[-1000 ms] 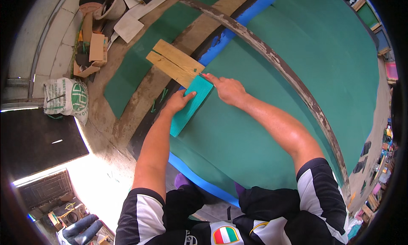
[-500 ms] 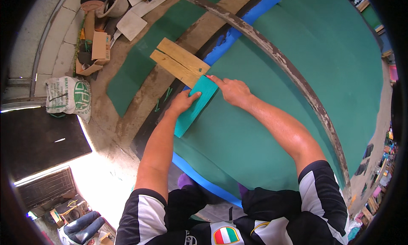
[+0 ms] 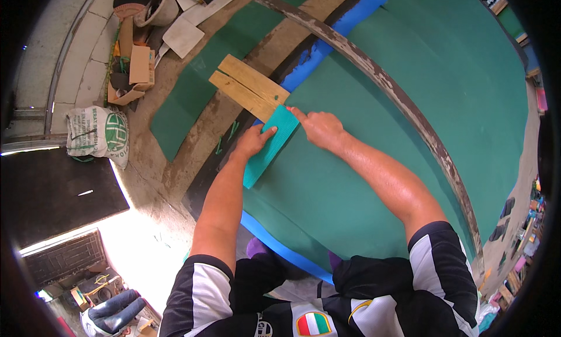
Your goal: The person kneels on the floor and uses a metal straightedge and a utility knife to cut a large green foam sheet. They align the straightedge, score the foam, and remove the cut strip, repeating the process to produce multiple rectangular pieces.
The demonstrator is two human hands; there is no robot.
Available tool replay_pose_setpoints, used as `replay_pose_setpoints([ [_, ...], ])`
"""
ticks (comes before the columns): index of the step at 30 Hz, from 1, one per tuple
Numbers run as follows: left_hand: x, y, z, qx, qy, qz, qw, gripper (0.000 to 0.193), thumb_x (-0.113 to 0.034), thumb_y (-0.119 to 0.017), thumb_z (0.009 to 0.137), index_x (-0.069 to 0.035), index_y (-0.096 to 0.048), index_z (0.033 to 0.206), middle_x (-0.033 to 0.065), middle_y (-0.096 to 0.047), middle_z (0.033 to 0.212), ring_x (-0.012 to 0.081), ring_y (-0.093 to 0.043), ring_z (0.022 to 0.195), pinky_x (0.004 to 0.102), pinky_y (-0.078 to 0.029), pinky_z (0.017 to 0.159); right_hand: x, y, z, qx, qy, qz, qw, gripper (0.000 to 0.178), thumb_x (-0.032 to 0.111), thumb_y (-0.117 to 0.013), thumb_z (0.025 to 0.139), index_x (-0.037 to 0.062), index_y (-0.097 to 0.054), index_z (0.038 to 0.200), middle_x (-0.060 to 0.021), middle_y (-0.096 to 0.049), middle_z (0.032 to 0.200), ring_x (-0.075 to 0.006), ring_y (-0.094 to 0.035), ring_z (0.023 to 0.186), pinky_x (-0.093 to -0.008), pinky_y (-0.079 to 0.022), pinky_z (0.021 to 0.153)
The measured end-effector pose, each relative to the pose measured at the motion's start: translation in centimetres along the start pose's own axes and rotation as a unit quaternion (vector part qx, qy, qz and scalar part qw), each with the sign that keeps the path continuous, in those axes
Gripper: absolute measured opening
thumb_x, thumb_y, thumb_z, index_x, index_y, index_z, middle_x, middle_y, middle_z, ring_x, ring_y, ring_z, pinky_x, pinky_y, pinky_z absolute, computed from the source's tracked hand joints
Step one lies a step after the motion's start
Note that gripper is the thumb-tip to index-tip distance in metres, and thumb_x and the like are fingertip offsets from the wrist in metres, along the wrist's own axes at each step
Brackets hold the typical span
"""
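Observation:
My left hand [image 3: 252, 142] grips the left edge of a teal, finely ribbed flat piece [image 3: 270, 147], its thumb lying on top. At the far right corner of that piece, my right hand [image 3: 320, 127] is closed with its index finger pointing forward. A small red bit shows at that fingertip; the rest of what the hand holds is hidden. The far end of the teal piece meets two light wooden boards [image 3: 248, 87] lying side by side. Beneath it spreads a large green sheet [image 3: 327, 202].
A long, worn dark strip [image 3: 385, 83] curves across the green sheet. Blue edging [image 3: 350, 24] runs beneath. Green offcut [image 3: 193, 97], white sack [image 3: 98, 132], cardboard box [image 3: 140, 68] and bucket [image 3: 160, 7] lie to the left. Clutter lines the right edge.
The view has shifted slightly. Both hands remain at the teal piece, with the right hand at its far corner; little else differs.

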State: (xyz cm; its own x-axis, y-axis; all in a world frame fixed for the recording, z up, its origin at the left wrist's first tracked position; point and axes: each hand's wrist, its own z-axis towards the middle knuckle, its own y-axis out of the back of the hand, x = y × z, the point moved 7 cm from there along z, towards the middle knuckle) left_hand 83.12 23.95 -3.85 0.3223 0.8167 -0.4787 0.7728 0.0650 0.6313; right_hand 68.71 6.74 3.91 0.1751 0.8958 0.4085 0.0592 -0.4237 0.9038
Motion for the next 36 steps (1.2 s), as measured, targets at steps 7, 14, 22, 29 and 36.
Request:
replay_pose_setpoints([
  [7, 0.5, 0.7, -0.1, -0.044, -0.023, 0.002, 0.999, 0.072, -0.065, -0.057, 0.098, -0.004, -0.066, 0.135, 0.0223, -0.072, 0.122, 0.0381, -0.069, 0.113, 0.0467, -0.050, 0.101, 0.1, 0.9, -0.1, 0.043, -0.021, 0.021, 0.999, 0.069, 0.003, -0.056, 0.092, 0.0159, -0.041, 0.158, -0.0213, -0.075, 0.096, -0.0409, -0.074, 0.088, -0.0533, -0.060, 0.074],
  [14, -2.0, -0.1, -6.3, -0.265, -0.143, 0.175, 0.937, 0.091, -0.067, -0.077, 0.082, -0.009, -0.049, 0.146, 0.0212, -0.056, 0.141, 0.0395, -0.051, 0.135, 0.0525, -0.041, 0.110, -5.5, -0.3, -2.6, -0.177, -0.147, 0.223, 0.947, 0.050, 0.018, -0.057, 0.104, 0.0171, -0.049, 0.153, -0.0227, -0.073, 0.108, -0.0429, -0.069, 0.106, -0.0531, -0.053, 0.088],
  [22, -4.5, 0.7, -11.5, -0.280, -0.265, 0.197, 0.902, 0.097, -0.053, -0.090, 0.065, -0.013, -0.053, 0.146, 0.0125, -0.058, 0.130, 0.0328, -0.056, 0.118, 0.0498, -0.046, 0.097, -2.5, 0.9, -5.0, -0.063, -0.275, 0.494, 0.823, 0.039, 0.029, -0.083, 0.090, 0.0024, -0.065, 0.111, -0.0053, -0.065, 0.089, -0.0139, -0.060, 0.080, -0.0340, -0.049, 0.068],
  [29, -16.3, 6.4, -22.6, -0.152, -0.288, 0.172, 0.930, 0.089, -0.053, -0.091, 0.066, -0.020, -0.059, 0.143, 0.0069, -0.065, 0.107, 0.0293, -0.064, 0.098, 0.0467, -0.050, 0.079, 2.9, 11.3, -15.6, -0.145, -0.395, 0.534, 0.733, 0.030, 0.022, -0.087, 0.086, 0.0003, -0.067, 0.090, 0.0005, -0.059, 0.076, -0.0107, -0.055, 0.069, -0.0332, -0.045, 0.061],
  [36, -23.5, 15.2, -35.1, -0.043, -0.263, 0.083, 0.960, 0.063, -0.052, -0.086, 0.078, -0.009, -0.069, 0.122, 0.0132, -0.071, 0.104, 0.0341, -0.069, 0.100, 0.0483, -0.053, 0.083, 11.5, 29.0, -34.3, -0.239, -0.544, 0.571, 0.567, 0.031, 0.024, -0.088, 0.087, 0.0035, -0.066, 0.095, 0.0049, -0.053, 0.074, -0.0072, -0.046, 0.062, -0.0299, -0.039, 0.052],
])
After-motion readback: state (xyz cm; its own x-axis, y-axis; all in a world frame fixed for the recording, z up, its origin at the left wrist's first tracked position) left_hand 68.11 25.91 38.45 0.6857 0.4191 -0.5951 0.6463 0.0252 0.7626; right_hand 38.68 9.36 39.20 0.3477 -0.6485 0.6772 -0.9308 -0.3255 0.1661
